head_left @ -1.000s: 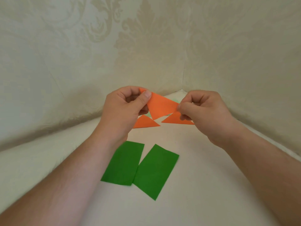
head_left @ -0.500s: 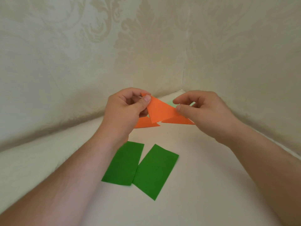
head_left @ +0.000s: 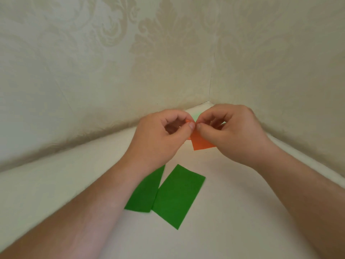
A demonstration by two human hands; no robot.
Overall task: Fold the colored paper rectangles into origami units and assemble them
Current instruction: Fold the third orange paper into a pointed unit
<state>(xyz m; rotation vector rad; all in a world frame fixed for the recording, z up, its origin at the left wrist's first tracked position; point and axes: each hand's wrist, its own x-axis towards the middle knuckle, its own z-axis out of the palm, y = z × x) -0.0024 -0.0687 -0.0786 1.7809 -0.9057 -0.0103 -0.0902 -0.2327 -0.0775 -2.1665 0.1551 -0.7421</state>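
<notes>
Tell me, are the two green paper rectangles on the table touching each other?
Touching. In the head view, the left green rectangle and the right green rectangle meet along their inner edges, no table showing between them lower down.

One head-worn view looks forward and down, close over the table (head_left: 233, 212) corner.

The place looks like a small craft corner in a home, or a lined recording booth; which of the two cannot be told. Cream damask-patterned wallpaper (head_left: 93, 53) covers two walls that meet in a seam (head_left: 211, 77) at about 12 o'clock. A plain off-white tabletop (head_left: 233, 221) fills the lower half, with flat green paper rectangles (head_left: 177, 195) lying toward 6 o'clock.
</notes>
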